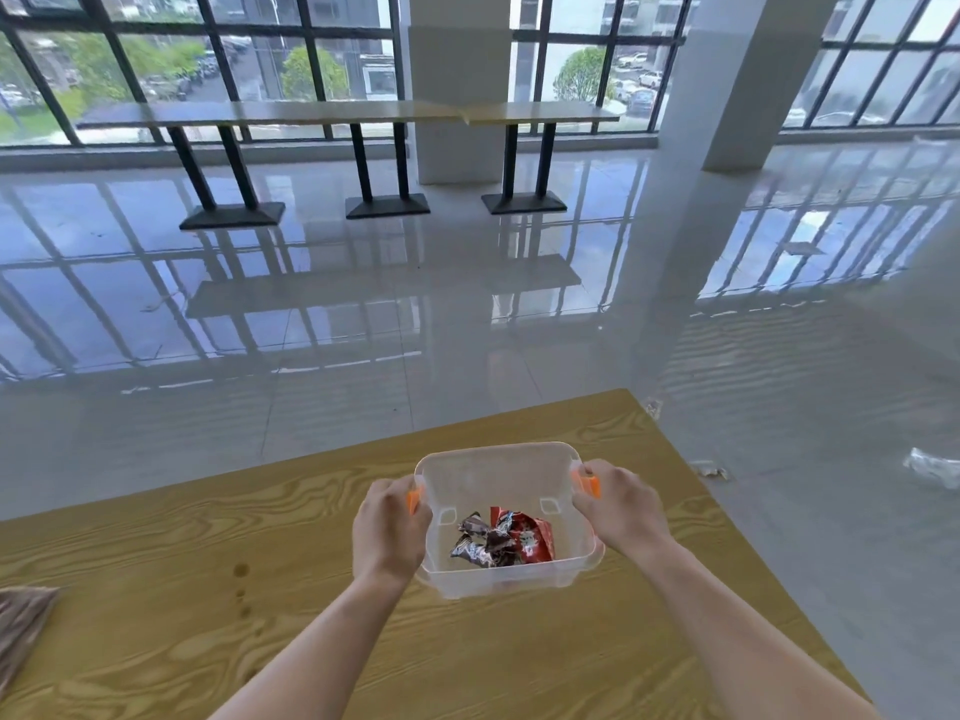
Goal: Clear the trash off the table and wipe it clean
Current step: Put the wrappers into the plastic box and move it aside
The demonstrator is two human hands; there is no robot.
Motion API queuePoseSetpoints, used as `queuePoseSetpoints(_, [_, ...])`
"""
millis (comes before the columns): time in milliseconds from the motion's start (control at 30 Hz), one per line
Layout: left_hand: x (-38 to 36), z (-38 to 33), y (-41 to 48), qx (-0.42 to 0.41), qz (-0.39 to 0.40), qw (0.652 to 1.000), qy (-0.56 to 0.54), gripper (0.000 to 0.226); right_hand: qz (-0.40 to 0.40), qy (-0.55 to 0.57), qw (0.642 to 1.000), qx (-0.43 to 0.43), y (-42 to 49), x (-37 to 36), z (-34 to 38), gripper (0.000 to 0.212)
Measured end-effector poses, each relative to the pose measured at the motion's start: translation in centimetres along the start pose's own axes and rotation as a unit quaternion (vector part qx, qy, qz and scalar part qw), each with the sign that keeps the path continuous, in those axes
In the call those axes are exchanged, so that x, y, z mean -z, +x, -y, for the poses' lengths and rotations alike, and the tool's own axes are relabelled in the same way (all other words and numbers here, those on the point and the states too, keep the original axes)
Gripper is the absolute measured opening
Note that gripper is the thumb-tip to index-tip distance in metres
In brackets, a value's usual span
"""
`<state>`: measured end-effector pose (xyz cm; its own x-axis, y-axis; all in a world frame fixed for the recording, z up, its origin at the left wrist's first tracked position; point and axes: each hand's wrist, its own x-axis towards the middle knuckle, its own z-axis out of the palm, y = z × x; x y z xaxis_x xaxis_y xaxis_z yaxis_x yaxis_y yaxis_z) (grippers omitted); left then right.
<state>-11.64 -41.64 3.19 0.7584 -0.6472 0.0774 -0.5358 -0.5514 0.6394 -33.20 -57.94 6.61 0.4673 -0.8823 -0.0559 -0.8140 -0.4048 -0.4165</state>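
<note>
A clear plastic box [493, 470] with orange side handles is over the wooden table [156, 537]. My left hand [387, 527] grips its left handle and my right hand [621, 506] grips its right handle. Inside the box lie crumpled wrappers [501, 537], one silver-brown and one red. Whether the box rests on the table or is held just above it I cannot tell. A few dark brown stains [241, 589] dot the tabletop to the left of my left forearm.
A brownish cloth [23, 621] lies at the table's left edge. The table's far corner [626, 394] is just behind the box. Scraps of litter [932, 467] lie on the glossy floor to the right. A long counter [337, 114] stands by the windows.
</note>
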Motion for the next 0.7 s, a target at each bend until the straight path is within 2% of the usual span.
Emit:
queuePoseSetpoints(333, [-4.9, -3.7, 6.0, 0.024, 0.009, 1.000, 0.014, 0.014, 0.006, -0.009, 1.000, 0.009, 8.9, 0.2, -2.9, 0.032])
queuePoseSetpoints(700, [-8.2, -5.3, 10.1, 0.037, 0.006, 0.999, 0.034, 0.014, 0.015, -0.002, 1.000, 0.007, 14.7, -1.2, -4.9, 0.032])
